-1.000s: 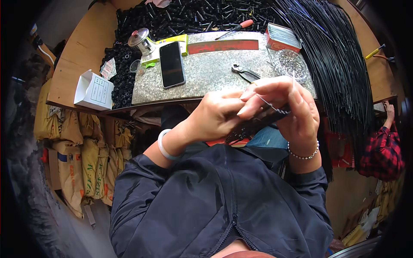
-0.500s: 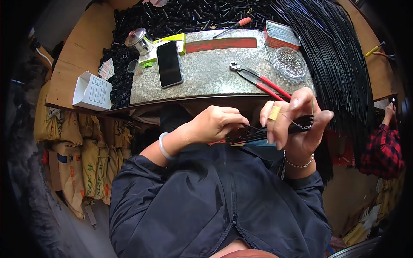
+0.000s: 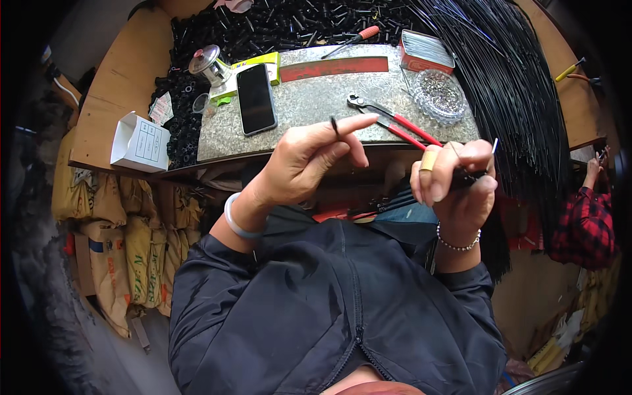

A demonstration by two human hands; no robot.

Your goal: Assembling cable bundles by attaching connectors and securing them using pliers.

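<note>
While the right hand (image 3: 456,201), its fingers bunched just right of the red-handled pliers (image 3: 418,131), pinches a thin, nearly upright needle (image 3: 495,146), the left hand (image 3: 296,164) hangs left of the pliers, fingers partly spread, a short, upright black strand (image 3: 334,126) against them, its grip unclear.

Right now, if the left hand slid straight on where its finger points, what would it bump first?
Probably the red-handled pliers: the left hand points toward them. How high it is above the table is unclear, so it might pass over them.
</note>
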